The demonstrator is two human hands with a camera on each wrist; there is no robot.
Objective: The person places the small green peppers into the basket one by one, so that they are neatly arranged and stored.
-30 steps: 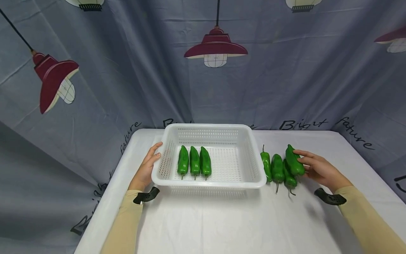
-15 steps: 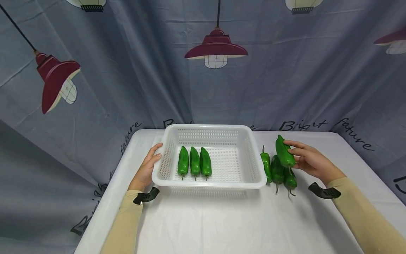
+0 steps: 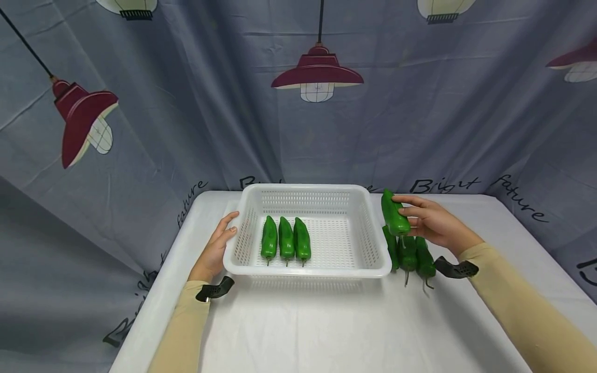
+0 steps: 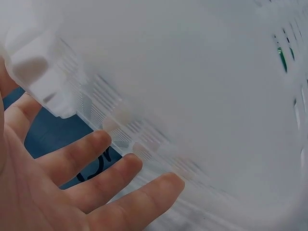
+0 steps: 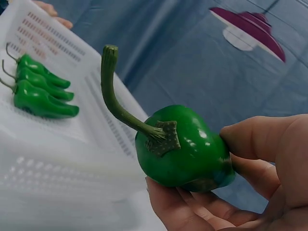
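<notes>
My right hand [image 3: 431, 223] holds a green pepper [image 3: 394, 213] above the table, just outside the basket's right rim. In the right wrist view its curved stem points up while my thumb and fingers grip the body [image 5: 185, 144]. My left hand [image 3: 214, 246] rests against the left side of a white perforated plastic basket [image 3: 305, 271]. Seen from the left wrist, its fingers [image 4: 154, 192] are spread and fairly straight at the basket's outer wall [image 4: 183, 86]. Three green peppers [image 3: 286, 237] lie side by side in the basket's left half, stems toward me.
Three more green peppers [image 3: 408, 254] lie on the white-covered table [image 3: 298, 326] right of the basket, partly beneath my right hand. A grey-blue curtain [image 3: 200, 93] printed with red lamps hangs behind the table.
My right hand has lifted the pepper off the group on the right and carried it left toward the basket. The left hand and basket have stayed put.
</notes>
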